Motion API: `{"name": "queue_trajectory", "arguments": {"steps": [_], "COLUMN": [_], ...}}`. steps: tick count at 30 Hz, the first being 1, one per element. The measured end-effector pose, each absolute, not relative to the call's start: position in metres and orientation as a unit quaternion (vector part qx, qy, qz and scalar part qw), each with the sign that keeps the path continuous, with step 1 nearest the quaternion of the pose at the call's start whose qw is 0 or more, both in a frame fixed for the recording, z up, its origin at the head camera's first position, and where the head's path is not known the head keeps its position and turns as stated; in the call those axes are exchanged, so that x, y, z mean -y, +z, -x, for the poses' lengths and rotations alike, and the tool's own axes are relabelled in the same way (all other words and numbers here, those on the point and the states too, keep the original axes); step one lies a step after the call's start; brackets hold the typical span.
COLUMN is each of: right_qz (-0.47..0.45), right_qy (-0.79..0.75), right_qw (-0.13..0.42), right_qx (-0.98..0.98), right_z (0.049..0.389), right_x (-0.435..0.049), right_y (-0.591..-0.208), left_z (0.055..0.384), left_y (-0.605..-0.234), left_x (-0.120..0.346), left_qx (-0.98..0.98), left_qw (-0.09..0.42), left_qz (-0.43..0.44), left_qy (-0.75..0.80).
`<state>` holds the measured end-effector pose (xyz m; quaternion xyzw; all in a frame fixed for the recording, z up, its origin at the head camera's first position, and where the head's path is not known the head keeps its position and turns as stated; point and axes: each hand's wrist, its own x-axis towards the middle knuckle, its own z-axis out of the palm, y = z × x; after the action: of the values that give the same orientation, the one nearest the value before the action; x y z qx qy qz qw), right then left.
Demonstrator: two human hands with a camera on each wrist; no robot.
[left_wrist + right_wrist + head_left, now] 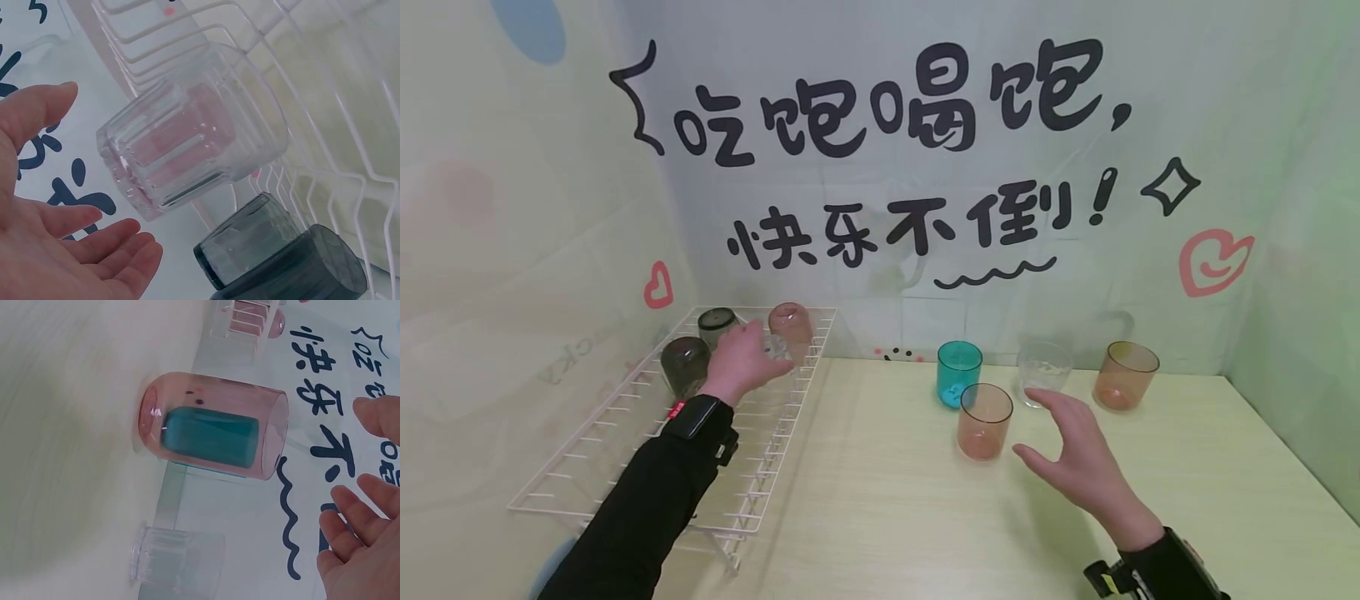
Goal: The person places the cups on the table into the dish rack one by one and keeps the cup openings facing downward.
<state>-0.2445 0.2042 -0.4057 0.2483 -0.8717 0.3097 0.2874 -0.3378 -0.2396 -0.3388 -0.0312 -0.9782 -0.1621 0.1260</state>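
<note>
Clear fluted tumbler [187, 137], base up, sits upper left of the frame on the white wire rack [793, 421], just beyond the left hand [743, 358], whose thumb and fingers are spread and grip nothing. A good hold would probably wrap the faceted wall near the thick base, evenly and lightly, since smooth, transparent sides may slip; a straight lift should spare the rim from catching the wires. Close by, the grey-green tumbler [717, 321] and smoky brown tumbler [685, 367] call for careful elbow room, as does the rounded pink tumbler [790, 321]; all are inverted.

At lower right, the right hand [1086, 467] is spread too, holding nothing, near the upright peach tumbler [985, 425]. Gripping that one around its curved body looks surer than pinching its thin rim. Beyond it on the pale wood-grain desk [880, 500] stand a teal tumbler [955, 367], a colourless tumbler [1043, 367] and, further right, an amber tumbler [1127, 375]. Whether they are glass or plastic, I cannot tell.
</note>
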Motion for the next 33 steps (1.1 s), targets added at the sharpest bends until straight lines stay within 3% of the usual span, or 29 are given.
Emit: {"name": "queue_trajectory", "arguments": {"steps": [18, 33], "right_qz": [-0.274, -0.289], "right_qy": [0.27, 0.238], "right_qw": [0.283, 0.282], "right_qx": [0.878, 0.883], "right_z": [0.249, 0.255], "right_x": [-0.191, -0.178], "right_y": [-0.404, -0.406], "left_z": [0.326, 0.309], "left_y": [-0.32, -0.305], "left_x": [0.23, 0.21], "left_qx": [0.969, 0.963], "left_qw": [0.156, 0.151], "left_qz": [0.076, 0.121], "left_qy": [-0.178, -0.189]}}
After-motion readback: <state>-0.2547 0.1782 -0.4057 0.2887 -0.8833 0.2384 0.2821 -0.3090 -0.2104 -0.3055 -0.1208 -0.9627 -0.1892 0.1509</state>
